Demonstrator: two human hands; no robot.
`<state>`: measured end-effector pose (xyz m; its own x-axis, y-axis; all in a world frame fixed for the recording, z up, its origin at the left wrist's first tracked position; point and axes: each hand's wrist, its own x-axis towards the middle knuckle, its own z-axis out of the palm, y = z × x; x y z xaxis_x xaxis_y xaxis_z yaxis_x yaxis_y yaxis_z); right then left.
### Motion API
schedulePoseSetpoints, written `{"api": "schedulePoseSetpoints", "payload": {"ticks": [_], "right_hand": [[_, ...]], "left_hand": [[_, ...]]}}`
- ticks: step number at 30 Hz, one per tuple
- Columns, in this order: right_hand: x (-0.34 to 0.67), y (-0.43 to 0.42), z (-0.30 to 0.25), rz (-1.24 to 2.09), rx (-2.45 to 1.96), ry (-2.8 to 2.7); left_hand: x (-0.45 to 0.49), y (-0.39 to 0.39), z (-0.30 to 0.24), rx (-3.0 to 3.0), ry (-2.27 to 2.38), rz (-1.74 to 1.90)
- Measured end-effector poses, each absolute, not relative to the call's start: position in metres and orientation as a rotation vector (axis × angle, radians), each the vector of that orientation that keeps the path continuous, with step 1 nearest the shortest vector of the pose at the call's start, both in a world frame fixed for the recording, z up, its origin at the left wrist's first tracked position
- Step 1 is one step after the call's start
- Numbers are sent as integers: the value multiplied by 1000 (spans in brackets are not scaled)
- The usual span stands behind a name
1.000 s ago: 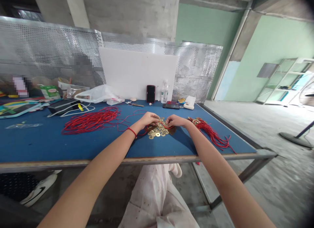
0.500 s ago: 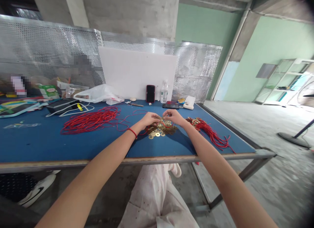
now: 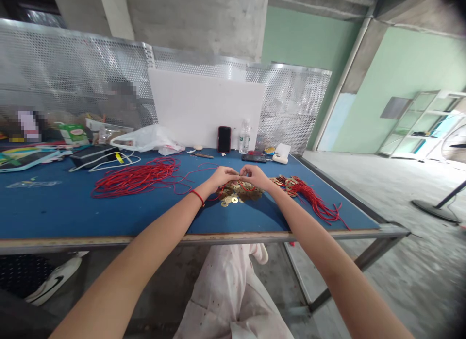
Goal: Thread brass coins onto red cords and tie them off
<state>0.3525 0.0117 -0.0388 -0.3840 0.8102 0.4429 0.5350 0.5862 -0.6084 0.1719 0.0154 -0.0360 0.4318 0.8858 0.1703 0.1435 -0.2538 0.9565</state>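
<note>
My left hand [image 3: 223, 177] and my right hand [image 3: 255, 177] meet above a pile of brass coins with square holes [image 3: 236, 195], their fingertips nearly touching. Both hands seem to pinch a thin red cord [image 3: 247, 187], though the fingers hide much of it. A red string [image 3: 197, 197] circles my left wrist. To the left lies a loose tangle of red cord [image 3: 134, 178], with strands running toward my left hand. To the right, a bunch of red cords [image 3: 313, 203] trails from more coins [image 3: 282, 181].
The blue-topped worktable [image 3: 54, 208] has a metal-edged front. At its back stand a phone [image 3: 224, 139], a water bottle [image 3: 244, 136], a plastic bag [image 3: 145, 139] and a white board [image 3: 206, 110]. Cables and assorted items lie at the left; a perforated metal screen [image 3: 291, 106] runs behind.
My hands have drawn closer together above the coins, and their fingertips now nearly meet. The head view has shifted slightly.
</note>
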Motion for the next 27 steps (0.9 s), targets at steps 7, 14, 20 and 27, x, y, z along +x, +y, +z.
{"api": "schedulePoseSetpoints", "payload": {"ticks": [7,14,20,27], "right_hand": [[352,13,-40,492,-1043,-2071],[355,11,-37,612,-1105,-2165],[360,11,-30,796,-1070,-2000],[363,9,-28,1152,-985,-1671]], "left_hand": [[170,20,-37,1691,889,932],[169,19,-33,1647,866,955],[170,22,-35,1605,845,986],[171,23,-35,1629,826,1018]]}}
